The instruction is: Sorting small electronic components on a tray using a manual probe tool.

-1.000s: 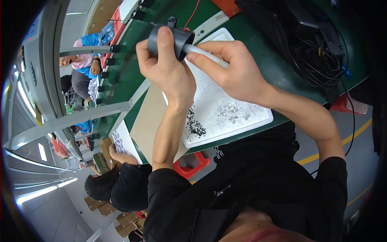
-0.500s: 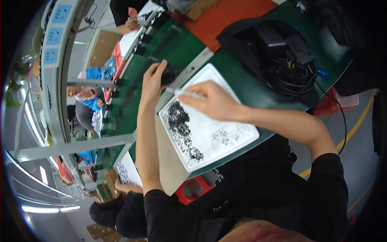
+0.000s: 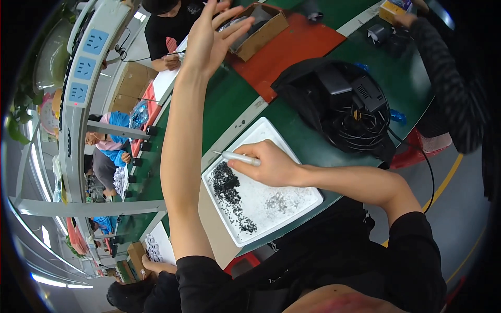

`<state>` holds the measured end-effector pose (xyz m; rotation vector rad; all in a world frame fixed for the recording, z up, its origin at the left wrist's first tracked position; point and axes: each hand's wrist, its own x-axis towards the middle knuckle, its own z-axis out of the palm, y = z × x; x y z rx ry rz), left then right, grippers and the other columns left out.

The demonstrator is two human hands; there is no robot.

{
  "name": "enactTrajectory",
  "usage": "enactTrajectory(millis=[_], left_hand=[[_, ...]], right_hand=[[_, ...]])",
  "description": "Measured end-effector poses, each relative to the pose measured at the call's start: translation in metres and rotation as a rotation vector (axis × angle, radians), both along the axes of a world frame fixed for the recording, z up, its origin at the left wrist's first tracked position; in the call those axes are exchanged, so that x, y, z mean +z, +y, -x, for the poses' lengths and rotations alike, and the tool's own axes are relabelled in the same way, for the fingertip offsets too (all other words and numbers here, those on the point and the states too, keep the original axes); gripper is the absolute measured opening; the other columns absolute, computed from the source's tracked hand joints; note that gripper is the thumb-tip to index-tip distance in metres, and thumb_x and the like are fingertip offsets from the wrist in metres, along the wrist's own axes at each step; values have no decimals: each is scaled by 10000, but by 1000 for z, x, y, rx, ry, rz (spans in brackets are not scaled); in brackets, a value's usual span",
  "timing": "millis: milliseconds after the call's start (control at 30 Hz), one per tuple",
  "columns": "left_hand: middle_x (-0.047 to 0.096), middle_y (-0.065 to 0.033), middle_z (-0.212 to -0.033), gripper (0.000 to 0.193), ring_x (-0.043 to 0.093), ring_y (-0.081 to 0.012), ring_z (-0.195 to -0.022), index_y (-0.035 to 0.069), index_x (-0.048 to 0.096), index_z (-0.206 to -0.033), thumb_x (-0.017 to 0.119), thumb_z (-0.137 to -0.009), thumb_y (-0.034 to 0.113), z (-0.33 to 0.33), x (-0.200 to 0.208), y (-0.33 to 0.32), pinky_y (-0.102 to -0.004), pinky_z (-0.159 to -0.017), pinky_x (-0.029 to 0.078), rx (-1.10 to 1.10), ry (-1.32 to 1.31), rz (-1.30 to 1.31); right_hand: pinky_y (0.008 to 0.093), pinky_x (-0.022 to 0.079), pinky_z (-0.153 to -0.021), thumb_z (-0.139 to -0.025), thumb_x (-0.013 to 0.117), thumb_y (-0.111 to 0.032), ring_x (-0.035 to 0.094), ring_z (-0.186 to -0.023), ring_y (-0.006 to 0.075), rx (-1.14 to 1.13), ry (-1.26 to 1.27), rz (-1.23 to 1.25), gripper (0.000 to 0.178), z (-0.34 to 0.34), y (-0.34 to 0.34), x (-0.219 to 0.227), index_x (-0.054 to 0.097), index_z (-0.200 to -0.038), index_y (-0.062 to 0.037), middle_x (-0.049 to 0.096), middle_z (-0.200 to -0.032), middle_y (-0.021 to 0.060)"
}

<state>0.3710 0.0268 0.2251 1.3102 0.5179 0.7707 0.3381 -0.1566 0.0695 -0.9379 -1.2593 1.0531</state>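
Note:
My left hand is stretched far forward, fingers spread, with nothing visible in it. It is nearest to an open cardboard box with dark and grey things inside. My right hand is closed around a white pen-shaped tool with a thin metal tip. The tip points left, over the far-left rim of a white tray. Inside the tray, small black parts are heaped along the left side. Tiny clear or greyish bits lie scattered nearer me.
Right of the tray sits a black bag with coiled cables and a black adapter. An orange-red mat lies beyond. A metal post crosses at left. Co-workers sit around the green table; a striped sleeve reaches in at far right.
My left hand has moved away forward from the dark object by the tray and opened. My right hand still grips the tool. The view has shifted, showing more of the far table.

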Motion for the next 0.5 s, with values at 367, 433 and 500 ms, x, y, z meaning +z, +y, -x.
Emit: enactTrajectory(millis=[367,433,500], left_hand=[[616,-187,-1244,504,656,-356,-1087,47,598,-1292,713,-908,353,140,-149,206,-464,-955,528,252,1306,-963],[597,-195,-1286,541,624,-390,-1158,71,584,-1324,732,-883,347,152,-174,225,-490,-1009,496,280,1392,-1230],[569,-204,-1335,571,578,-419,-1220,77,555,-1357,732,-879,332,153,-190,244,-496,-1048,464,443,1330,-1305]], right_hand=[[355,468,-463,-913,714,-233,611,-447,275,-111,-392,-318,256,5,-1,-7,732,-1019,-1,664,-602,125],[346,459,-432,-898,720,-214,602,-426,249,-197,-471,-389,245,5,-3,-11,727,-1026,-5,659,-594,109],[341,454,-417,-891,723,-204,597,-416,236,-237,-523,-419,241,4,-2,-13,725,-1029,-7,657,-590,101]])
